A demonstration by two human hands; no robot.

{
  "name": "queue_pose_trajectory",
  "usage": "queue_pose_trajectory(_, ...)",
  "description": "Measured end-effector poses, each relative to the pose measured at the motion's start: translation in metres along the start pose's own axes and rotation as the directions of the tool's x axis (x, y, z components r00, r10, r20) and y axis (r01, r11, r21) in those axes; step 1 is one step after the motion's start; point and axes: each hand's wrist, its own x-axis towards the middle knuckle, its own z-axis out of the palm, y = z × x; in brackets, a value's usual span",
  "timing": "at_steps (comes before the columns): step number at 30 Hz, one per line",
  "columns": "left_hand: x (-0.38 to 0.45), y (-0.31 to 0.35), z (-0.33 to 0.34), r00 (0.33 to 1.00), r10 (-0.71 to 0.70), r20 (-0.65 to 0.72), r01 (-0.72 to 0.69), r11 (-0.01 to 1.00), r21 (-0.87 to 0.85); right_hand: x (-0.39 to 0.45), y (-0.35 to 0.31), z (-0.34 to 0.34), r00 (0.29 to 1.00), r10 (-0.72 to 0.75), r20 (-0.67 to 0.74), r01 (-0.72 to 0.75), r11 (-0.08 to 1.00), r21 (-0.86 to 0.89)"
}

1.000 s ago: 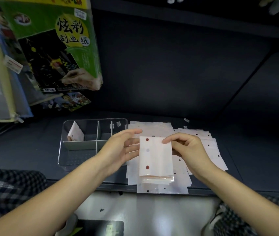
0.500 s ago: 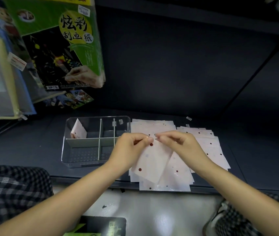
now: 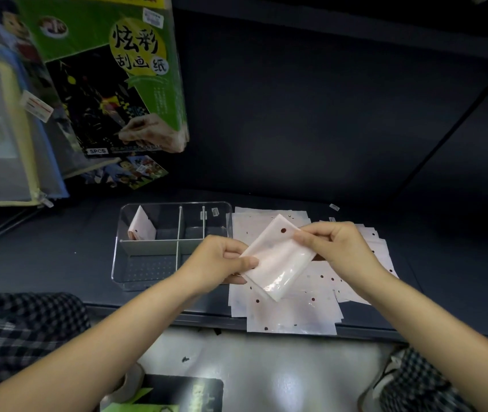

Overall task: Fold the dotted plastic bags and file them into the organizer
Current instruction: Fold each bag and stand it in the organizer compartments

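Note:
A folded white plastic bag with dark red dots [image 3: 277, 258] is held tilted above the shelf between both hands. My left hand [image 3: 222, 263] pinches its lower left edge with thumb on top. My right hand [image 3: 330, 243] pinches its upper right corner. Beneath lies a spread pile of flat dotted bags [image 3: 293, 313] on the dark shelf. To the left stands the clear organizer [image 3: 135, 263] with dividers; one folded bag [image 3: 143, 228] leans in its back left compartment.
Packaged scratch-paper sets [image 3: 111, 78] and zip folders [image 3: 1, 129] lean at the back left. The shelf's front edge [image 3: 159, 312] runs just below the organizer. Checked trouser legs [image 3: 19, 328] sit at both lower corners, a shoe [image 3: 382, 385] on the floor at right.
The bag has been folded over into a narrower strip and turned diagonally. Both hands moved apart from a pinch at its top to opposite ends.

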Motion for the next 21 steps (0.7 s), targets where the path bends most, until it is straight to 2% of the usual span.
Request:
queue_pose_trajectory(2, 0.0, -0.003, -0.006, 1.0, -0.008, -0.007, 0.008, 1.0, 0.0, 0.0, 0.005, 0.004, 0.997, 0.049, 0.057, -0.048, 0.999, -0.016)
queue_pose_trajectory(5, 0.001, -0.01, -0.014, 1.0, 0.004, -0.013, -0.003, 0.994, 0.112, 0.002, 0.012, 0.015, 0.972, 0.114, 0.206, -0.077, 0.981, -0.178)
queue_pose_trajectory(7, 0.003, -0.015, -0.022, 1.0, 0.005, 0.008, -0.006, 0.99, 0.144, 0.007, 0.015, 0.022, 0.958, 0.137, 0.252, -0.083, 0.973, -0.215)
queue_pose_trajectory(10, 0.009, -0.018, -0.041, 0.999, 0.015, 0.031, -0.018, 0.994, 0.108, 0.019, 0.018, 0.038, 0.956, 0.16, 0.245, -0.123, 0.98, -0.159)
queue_pose_trajectory(15, 0.03, -0.034, -0.089, 0.99, 0.076, -0.115, -0.064, 0.992, 0.106, 0.053, 0.025, 0.085, 0.957, 0.22, 0.187, -0.216, 0.975, -0.043)
queue_pose_trajectory(17, 0.039, -0.047, -0.111, 0.966, 0.121, -0.228, -0.086, 0.983, 0.16, 0.071, 0.029, 0.107, 0.967, 0.221, 0.123, -0.217, 0.975, -0.041)
queue_pose_trajectory(18, 0.042, -0.057, -0.124, 0.933, 0.147, -0.328, -0.057, 0.962, 0.268, 0.081, 0.031, 0.117, 0.973, 0.215, 0.089, -0.212, 0.976, -0.04)
queue_pose_trajectory(19, 0.045, -0.069, -0.139, 0.88, 0.18, -0.44, 0.034, 0.899, 0.437, 0.091, 0.032, 0.128, 0.976, 0.21, 0.055, -0.209, 0.977, -0.031)
queue_pose_trajectory(20, 0.045, -0.081, -0.154, 0.822, 0.22, -0.526, 0.17, 0.786, 0.595, 0.102, 0.033, 0.139, 0.978, 0.207, 0.022, -0.206, 0.978, -0.026)
queue_pose_trajectory(21, 0.044, -0.093, -0.167, 0.776, 0.252, -0.579, 0.291, 0.671, 0.682, 0.113, 0.034, 0.15, 0.98, 0.198, -0.011, -0.198, 0.979, -0.043)
